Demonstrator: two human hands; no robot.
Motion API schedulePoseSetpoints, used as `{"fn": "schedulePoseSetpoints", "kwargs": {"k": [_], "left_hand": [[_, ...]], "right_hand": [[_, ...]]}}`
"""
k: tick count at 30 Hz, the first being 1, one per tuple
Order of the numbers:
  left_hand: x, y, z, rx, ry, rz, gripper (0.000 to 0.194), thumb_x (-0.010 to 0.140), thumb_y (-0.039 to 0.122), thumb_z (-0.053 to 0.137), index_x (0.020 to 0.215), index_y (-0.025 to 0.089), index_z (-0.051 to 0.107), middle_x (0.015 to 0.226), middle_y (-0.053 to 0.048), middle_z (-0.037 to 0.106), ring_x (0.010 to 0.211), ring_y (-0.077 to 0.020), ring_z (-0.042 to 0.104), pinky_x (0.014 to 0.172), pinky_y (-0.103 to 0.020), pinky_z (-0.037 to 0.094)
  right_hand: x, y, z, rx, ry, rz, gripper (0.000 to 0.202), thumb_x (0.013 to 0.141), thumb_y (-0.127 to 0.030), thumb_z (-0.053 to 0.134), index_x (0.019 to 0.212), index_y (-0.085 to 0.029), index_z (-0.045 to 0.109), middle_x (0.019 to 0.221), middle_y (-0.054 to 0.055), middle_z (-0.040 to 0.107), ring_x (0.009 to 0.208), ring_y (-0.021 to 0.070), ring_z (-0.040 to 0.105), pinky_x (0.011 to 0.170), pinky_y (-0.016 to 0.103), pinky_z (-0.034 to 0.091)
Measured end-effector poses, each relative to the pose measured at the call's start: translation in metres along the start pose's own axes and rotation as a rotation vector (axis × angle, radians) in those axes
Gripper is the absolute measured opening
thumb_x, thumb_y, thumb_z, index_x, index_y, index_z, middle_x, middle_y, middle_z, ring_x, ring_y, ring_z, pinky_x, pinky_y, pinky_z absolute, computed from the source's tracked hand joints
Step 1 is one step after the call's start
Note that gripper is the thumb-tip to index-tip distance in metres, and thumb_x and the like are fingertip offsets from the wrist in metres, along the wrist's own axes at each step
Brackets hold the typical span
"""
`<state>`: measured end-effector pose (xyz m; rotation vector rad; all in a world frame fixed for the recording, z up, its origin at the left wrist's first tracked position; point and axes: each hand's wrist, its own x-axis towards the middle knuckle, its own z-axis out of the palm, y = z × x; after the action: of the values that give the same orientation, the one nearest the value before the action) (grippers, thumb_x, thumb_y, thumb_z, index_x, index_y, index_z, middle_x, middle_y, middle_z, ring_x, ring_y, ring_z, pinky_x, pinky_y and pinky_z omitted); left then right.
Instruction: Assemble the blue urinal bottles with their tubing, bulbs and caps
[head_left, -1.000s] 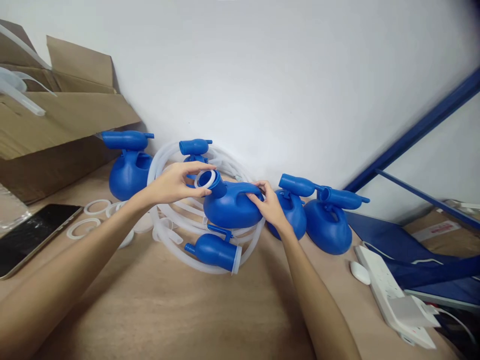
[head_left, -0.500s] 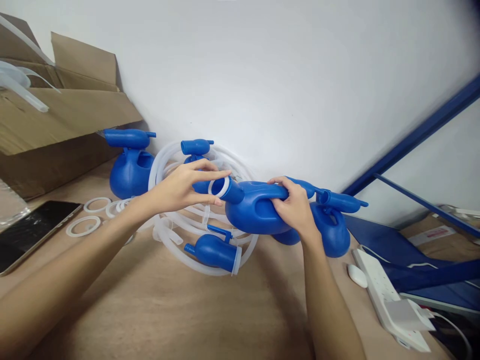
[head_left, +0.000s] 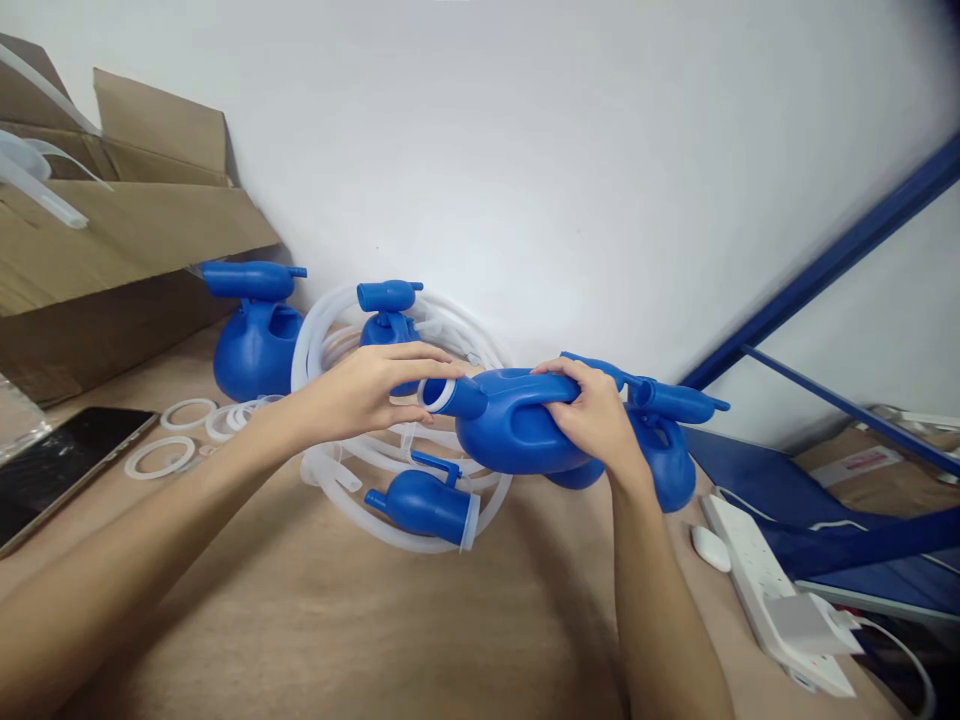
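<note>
The right hand grasps the blue bottle, long axis sideways, mouth leftward, farther right than earlier; the left hand has an unclear grip.

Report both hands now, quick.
Left hand: at the round white ring on the bottle mouth; whether it grips cannot be told.
Right hand: closed, holding the rounded blue plastic bottle.

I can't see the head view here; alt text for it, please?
A person's right hand holds a blue bottle, neck pointing left; the left hand is at the white ring on the bottle's mouth. Around them are coiled translucent tubing, a blue spouted piece and more blue bottles.
</note>
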<state>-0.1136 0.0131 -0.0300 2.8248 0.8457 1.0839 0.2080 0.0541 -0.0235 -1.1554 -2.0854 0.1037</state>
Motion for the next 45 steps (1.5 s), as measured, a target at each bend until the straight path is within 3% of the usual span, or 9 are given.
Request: {"fn": "schedulePoseSetpoints", "kwargs": {"k": [3, 7, 13, 17, 20, 27, 31, 40, 45], "left_hand": [[-0.001, 0.01, 0.004, 0.105, -0.022, 0.021, 0.04, 0.105, 0.03, 0.061, 0.144, 0.025, 0.063, 0.144, -0.011, 0.067, 0.123, -0.026, 0.07, 0.098, -0.034, 0.06], [0.001, 0.028, 0.011, 0.158, -0.023, 0.114, 0.043, 0.1, 0.041, 0.066, 0.134, 0.015, 0.064, 0.148, -0.019, 0.063, 0.128, -0.0337, 0.068, 0.101, -0.046, 0.061], [0.001, 0.056, 0.013, 0.204, 0.062, 0.306, 0.067, 0.096, 0.061, 0.058, 0.15, 0.021, 0.055, 0.162, -0.019, 0.05, 0.155, -0.0398, 0.042, 0.131, -0.065, 0.027], [0.004, 0.072, 0.008, 0.392, 0.137, 0.556, 0.05, 0.097, 0.056, 0.053, 0.134, 0.026, 0.069, 0.151, -0.009, 0.064, 0.151, -0.0307, 0.049, 0.135, -0.057, 0.023], [0.005, 0.079, 0.008, 0.403, 0.141, 0.596, 0.05, 0.098, 0.055, 0.052, 0.136, 0.026, 0.07, 0.152, -0.009, 0.063, 0.155, -0.0259, 0.044, 0.138, -0.05, 0.018], [0.003, 0.067, 0.024, 0.195, 0.134, 0.455, 0.052, 0.092, 0.035, 0.066, 0.14, 0.015, 0.066, 0.143, -0.016, 0.069, 0.146, -0.0349, 0.055, 0.125, -0.051, 0.047], [0.002, 0.059, 0.028, 0.02, 0.163, 0.259, 0.061, 0.089, 0.036, 0.069, 0.148, 0.022, 0.058, 0.144, -0.015, 0.068, 0.137, -0.033, 0.064, 0.114, -0.05, 0.057], [0.006, 0.042, 0.019, -0.16, 0.261, -0.08, 0.056, 0.099, 0.053, 0.061, 0.144, 0.021, 0.065, 0.144, -0.014, 0.067, 0.133, -0.0332, 0.064, 0.115, -0.05, 0.05], [0.006, 0.047, 0.02, -0.312, 0.294, -0.23, 0.06, 0.104, 0.056, 0.053, 0.153, 0.022, 0.056, 0.15, -0.011, 0.063, 0.139, -0.0321, 0.058, 0.121, -0.05, 0.044]], "right_hand": [[-0.001, -0.003, -0.002, 0.026, -0.019, 0.008, 0.034, 0.072, -0.016, 0.057, 0.097, -0.026, 0.078, 0.1, 0.004, 0.082, 0.097, 0.0313, 0.075, 0.092, 0.048, 0.055], [-0.003, -0.017, -0.002, 0.092, -0.107, -0.028, 0.041, 0.069, -0.011, 0.053, 0.099, -0.025, 0.077, 0.101, 0.002, 0.083, 0.092, 0.027, 0.077, 0.086, 0.04, 0.056], [-0.011, -0.041, -0.008, 0.08, -0.182, -0.109, 0.04, 0.068, -0.007, 0.053, 0.095, -0.026, 0.076, 0.094, 0.001, 0.083, 0.088, 0.026, 0.076, 0.085, 0.039, 0.054], [-0.017, -0.049, -0.018, 0.074, -0.171, -0.151, 0.037, 0.069, -0.01, 0.058, 0.096, -0.028, 0.077, 0.095, -0.001, 0.082, 0.084, 0.0255, 0.072, 0.087, 0.042, 0.051], [-0.018, -0.052, -0.021, 0.115, -0.19, -0.147, 0.031, 0.072, -0.015, 0.059, 0.093, -0.029, 0.077, 0.094, 0.0, 0.082, 0.085, 0.0258, 0.071, 0.086, 0.042, 0.052], [-0.013, -0.046, -0.005, 0.172, -0.174, -0.099, 0.033, 0.066, -0.012, 0.055, 0.088, -0.026, 0.075, 0.074, -0.002, 0.073, 0.071, 0.0205, 0.067, 0.079, 0.035, 0.051], [-0.011, -0.041, 0.009, 0.275, -0.185, -0.016, 0.031, 0.068, -0.013, 0.055, 0.09, -0.024, 0.073, 0.071, -0.002, 0.071, 0.067, 0.0191, 0.066, 0.072, 0.032, 0.051], [-0.014, -0.048, 0.018, 0.106, -0.006, 0.003, 0.04, 0.066, -0.011, 0.054, 0.095, -0.028, 0.076, 0.091, 0.0, 0.081, 0.086, 0.0276, 0.074, 0.084, 0.041, 0.054], [-0.022, -0.06, 0.005, -0.1, 0.107, -0.15, 0.047, 0.066, -0.007, 0.055, 0.101, -0.031, 0.076, 0.1, -0.001, 0.083, 0.091, 0.0291, 0.074, 0.096, 0.049, 0.05]]}}
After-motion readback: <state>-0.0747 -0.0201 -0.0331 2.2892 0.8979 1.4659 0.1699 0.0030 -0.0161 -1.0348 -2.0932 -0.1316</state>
